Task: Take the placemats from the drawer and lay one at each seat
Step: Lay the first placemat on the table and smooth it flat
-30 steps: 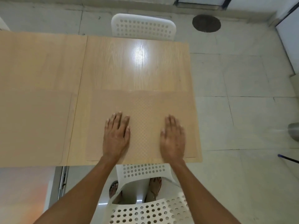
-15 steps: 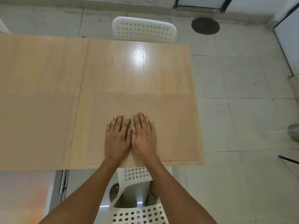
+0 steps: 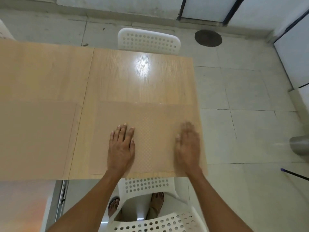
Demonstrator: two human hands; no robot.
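The table (image 3: 142, 77) fills the left and centre of the view, pale wood, its near edge at 6 o'clock over a white perforated chair (image 3: 150, 185). A second white chair (image 3: 148, 40) stands at the table's far edge, at 12 o'clock. One tan placemat (image 3: 150, 118) lies flat on the table's near right section, squared to the near edge, its right side close to the table's right edge. Another mat (image 3: 36, 138) lies flat at 9 o'clock from it, apart by a strip of bare wood.

The left hand (image 3: 121, 148) rests palm down on the near mat, left of its centre, fingers straight and together, gripping nothing. The right hand (image 3: 188, 146) lies palm down at the mat's right side, at 3 o'clock from the left hand, fingers extended and blurred, holding nothing. The two hands are well apart.

A dark round floor plate (image 3: 208, 38) sits at 1 o'clock on the tiles.
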